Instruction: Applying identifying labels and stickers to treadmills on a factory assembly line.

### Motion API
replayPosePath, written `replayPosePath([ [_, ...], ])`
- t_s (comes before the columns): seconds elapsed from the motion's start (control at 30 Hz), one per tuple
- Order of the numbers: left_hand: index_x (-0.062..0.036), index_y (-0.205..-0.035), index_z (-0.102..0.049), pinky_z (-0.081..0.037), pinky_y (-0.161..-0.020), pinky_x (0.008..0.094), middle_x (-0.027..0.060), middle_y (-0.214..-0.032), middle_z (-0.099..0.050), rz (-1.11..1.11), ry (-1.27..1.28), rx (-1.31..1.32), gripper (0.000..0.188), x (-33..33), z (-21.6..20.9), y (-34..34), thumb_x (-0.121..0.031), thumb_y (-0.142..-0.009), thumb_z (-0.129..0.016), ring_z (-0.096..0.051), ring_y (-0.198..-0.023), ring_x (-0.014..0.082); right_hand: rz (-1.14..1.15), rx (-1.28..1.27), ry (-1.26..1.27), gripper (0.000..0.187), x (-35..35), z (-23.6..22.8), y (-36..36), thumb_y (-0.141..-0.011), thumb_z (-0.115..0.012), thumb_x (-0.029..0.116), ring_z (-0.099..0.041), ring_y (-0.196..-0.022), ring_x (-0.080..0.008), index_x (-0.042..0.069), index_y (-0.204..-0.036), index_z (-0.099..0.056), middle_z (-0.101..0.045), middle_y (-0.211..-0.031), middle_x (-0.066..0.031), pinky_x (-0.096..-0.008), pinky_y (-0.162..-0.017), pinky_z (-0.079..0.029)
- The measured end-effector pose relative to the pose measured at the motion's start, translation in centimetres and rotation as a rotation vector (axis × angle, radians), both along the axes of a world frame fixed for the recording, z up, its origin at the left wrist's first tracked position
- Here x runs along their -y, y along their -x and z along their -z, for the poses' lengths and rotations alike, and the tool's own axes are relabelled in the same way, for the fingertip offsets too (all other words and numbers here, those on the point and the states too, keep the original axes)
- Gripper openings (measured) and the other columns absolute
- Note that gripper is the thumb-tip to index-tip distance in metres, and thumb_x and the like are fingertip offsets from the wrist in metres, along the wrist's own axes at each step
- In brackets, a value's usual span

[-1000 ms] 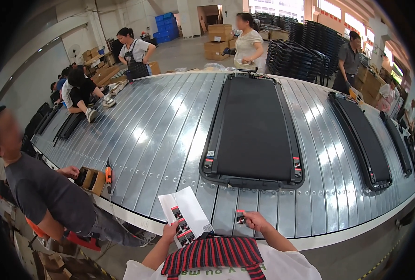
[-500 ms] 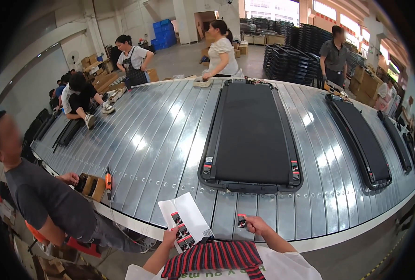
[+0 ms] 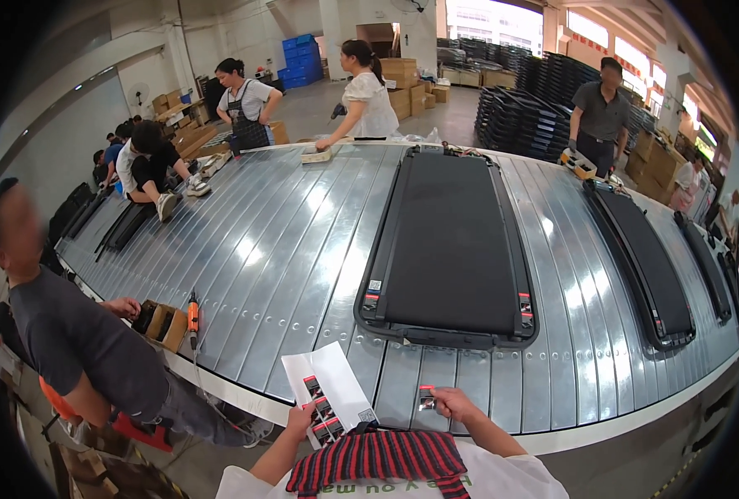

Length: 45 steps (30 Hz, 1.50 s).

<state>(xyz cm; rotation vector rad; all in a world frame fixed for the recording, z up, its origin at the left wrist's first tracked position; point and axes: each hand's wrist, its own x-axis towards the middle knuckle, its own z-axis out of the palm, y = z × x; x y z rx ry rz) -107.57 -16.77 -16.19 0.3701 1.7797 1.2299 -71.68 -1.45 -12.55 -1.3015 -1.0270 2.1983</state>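
Note:
In my left hand (image 3: 300, 420) is a white sheet of stickers (image 3: 334, 376), with several black-and-red stickers along its left part. My right hand (image 3: 455, 404) pinches one small black-and-red sticker (image 3: 427, 397) above the near edge of the metal slat conveyor (image 3: 303, 291). Beyond my hands lies a long black treadmill deck (image 3: 443, 241) with a dark belt and frame. Similar stickers sit on both of its near corners, and a small square code label is at the near left one.
An orange power screwdriver (image 3: 192, 319) stands beside an open cardboard box (image 3: 167, 326) on the left, where a co-worker (image 3: 78, 341) reaches in. More black decks (image 3: 642, 258) lie to the right. Co-workers stand along the far side; one person (image 3: 149, 166) sits on the conveyor.
A co-worker across the conveyor has moved left, sliding a small pale tray along. The worker at far right now holds a box of parts. My hands stay nearly in place.

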Motion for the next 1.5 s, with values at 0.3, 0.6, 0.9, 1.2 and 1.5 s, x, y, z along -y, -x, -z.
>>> replayPosePath([
  [0.3, 0.0023, -0.093, -0.058, -0.043, -0.056, 0.0271, 0.0069, -0.078, -0.06, -0.005, -0.002, -0.009, 0.027, 0.2, -1.8, -0.9, -0.02, -0.077, -0.057, -0.055, -0.064, 0.0133, -0.145, -0.02, -0.029, 0.022, 0.8, 0.5, 2.4, -0.079, -0.056, 0.026, -0.041, -0.041, -0.0077, 0.006, -0.07, -0.052, -0.048, -0.054, -0.001, -0.0206, -0.036, -0.028],
  [0.6, 0.0027, -0.092, -0.058, -0.043, -0.055, 0.0279, 0.0076, -0.076, -0.059, 0.034, 0.001, -0.026, 0.031, 0.2, 0.1, 0.0, -0.024, -0.076, -0.057, -0.055, -0.064, 0.0135, -0.083, -0.17, 0.009, 0.018, -0.4, 0.7, -2.7, -0.081, -0.053, 0.022, -0.049, -0.046, -0.0107, 0.007, -0.071, -0.051, -0.053, -0.058, -0.0028, -0.0206, -0.041, -0.039],
  [0.9, 0.0019, -0.088, -0.059, -0.042, -0.052, 0.0279, 0.006, -0.073, -0.059, -0.005, 0.026, -0.005, 0.027, -0.1, -0.5, -0.4, -0.022, -0.076, -0.058, -0.053, -0.06, 0.0126, -0.055, -0.291, 0.099, 0.02, 0.0, -0.3, -1.8, -0.082, -0.05, 0.022, -0.059, -0.064, -0.0204, 0.003, -0.089, -0.052, -0.06, -0.073, -0.0125, -0.0285, -0.063, -0.049],
  [1.2, 0.004, -0.091, -0.058, -0.044, -0.055, 0.0297, 0.0098, -0.076, -0.06, 0.005, 0.073, -0.087, 0.033, 0.1, -0.2, -0.2, -0.024, -0.074, -0.059, -0.056, -0.064, 0.016, -0.138, -0.646, 0.289, 0.025, 0.0, 2.8, -2.3, -0.082, -0.047, 0.025, -0.058, -0.068, -0.0225, 0.006, -0.097, -0.051, -0.06, -0.073, -0.0133, -0.0442, -0.087, -0.038],
  [1.5, 0.0044, -0.091, -0.058, -0.044, -0.056, 0.0297, 0.01, -0.076, -0.06, 0.021, 0.083, -0.105, 0.034, 0.2, -0.1, -0.3, -0.026, -0.075, -0.058, -0.056, -0.063, 0.0153, -0.094, -0.675, 0.303, 0.03, 0.1, 3.3, -3.6, -0.081, -0.05, 0.024, -0.058, -0.068, -0.0231, 0.005, -0.104, -0.047, -0.059, -0.079, -0.0158, -0.0486, -0.089, -0.035],
])
